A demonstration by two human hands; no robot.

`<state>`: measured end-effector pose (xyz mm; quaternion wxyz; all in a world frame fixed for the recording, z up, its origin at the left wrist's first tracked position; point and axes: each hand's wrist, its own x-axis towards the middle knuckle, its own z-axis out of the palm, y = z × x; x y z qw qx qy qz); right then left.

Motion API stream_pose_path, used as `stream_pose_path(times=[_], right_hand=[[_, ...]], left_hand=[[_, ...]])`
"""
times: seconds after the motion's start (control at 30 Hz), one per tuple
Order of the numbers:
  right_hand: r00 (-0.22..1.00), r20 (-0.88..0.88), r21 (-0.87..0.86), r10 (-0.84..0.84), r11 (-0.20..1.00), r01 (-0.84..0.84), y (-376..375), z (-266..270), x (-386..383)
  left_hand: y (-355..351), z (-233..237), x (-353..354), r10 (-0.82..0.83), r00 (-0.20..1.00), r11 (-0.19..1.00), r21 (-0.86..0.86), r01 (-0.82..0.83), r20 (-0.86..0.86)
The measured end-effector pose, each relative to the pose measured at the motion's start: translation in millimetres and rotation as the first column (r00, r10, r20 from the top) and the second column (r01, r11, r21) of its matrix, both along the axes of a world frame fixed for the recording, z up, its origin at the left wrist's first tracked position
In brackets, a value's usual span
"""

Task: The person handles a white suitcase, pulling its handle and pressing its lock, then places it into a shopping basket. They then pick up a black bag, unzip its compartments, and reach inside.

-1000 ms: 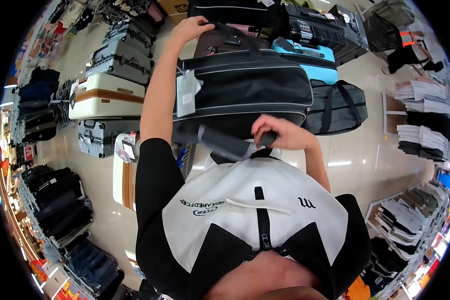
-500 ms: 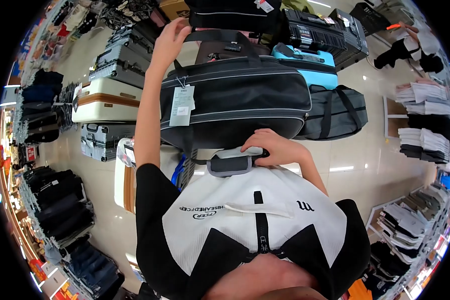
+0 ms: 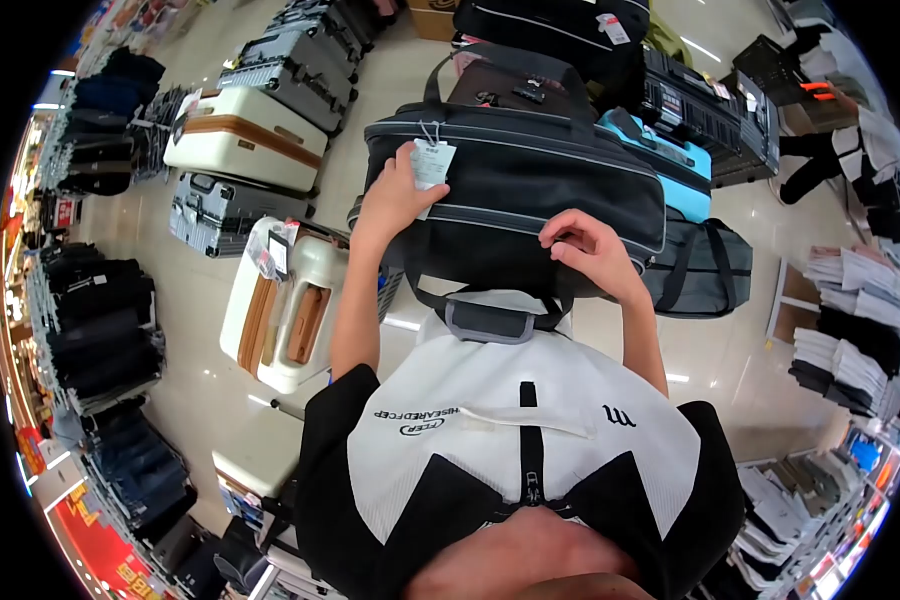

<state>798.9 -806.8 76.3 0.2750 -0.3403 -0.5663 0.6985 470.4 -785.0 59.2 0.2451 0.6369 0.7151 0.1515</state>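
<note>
A large black duffel bag with grey piping lies in front of me, its black handles loose along the far side. My left hand rests at the bag's left part, thumb and fingers apart, beside and partly over a pale hang tag tied on with string. The thumb crosses the lower part of the tag. Over the near right part of the bag is my right hand, its fingers loosely curled with a gap to the thumb and nothing visible in it. A strap with a grey-edged pad lies against my shirt.
Cream suitcases and silver suitcases stand on the left. Beyond the duffel are a turquoise case and black cases. A grey duffel sits at right. Folded clothes fill shelves; another person is at upper right.
My left hand has come down from the far handle to the tag, and the handle has dropped. My right hand has left the strap by the pad and lifted over the bag. The view has shifted.
</note>
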Motion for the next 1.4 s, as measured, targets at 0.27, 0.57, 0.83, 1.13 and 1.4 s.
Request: stream_pose_path(times=[0.27, 0.57, 0.83, 1.13, 1.4], right_hand=[[0.992, -0.075, -0.033, -0.099, 0.995, 0.097, -5.3, -9.2, -0.9], [0.984, -0.026, -0.021, -0.177, 0.984, 0.177, -19.9, -13.3, 0.7], [0.929, -0.041, -0.006, -0.369, 0.929, 0.369, -29.4, -9.6, 33.2], [0.611, 0.267, 0.291, -0.745, 0.667, 0.686, -39.1, -33.9, 105.0], [0.565, 0.27, 0.274, -0.78, 0.624, 0.732, -58.2, -90.2, 121.8]], left_hand=[[13.6, 13.7, -19.0, 0.31, 0.406, 0.95, -0.26, -0.174, 0.859], [46.1, -10.6, -45.5, 0.344, -0.617, 0.937, -0.218, 0.273, 0.708], [38.6, -9.2, -63.5, 0.246, -0.805, 0.966, -0.07, 0.248, 0.54], [17.7, -22.4, -86.1, 0.148, -0.503, 0.93, -0.293, -0.221, 0.851], [-2.0, -27.1, -31.1, 0.239, 0.448, 0.752, 0.127, -0.647, 0.861]])
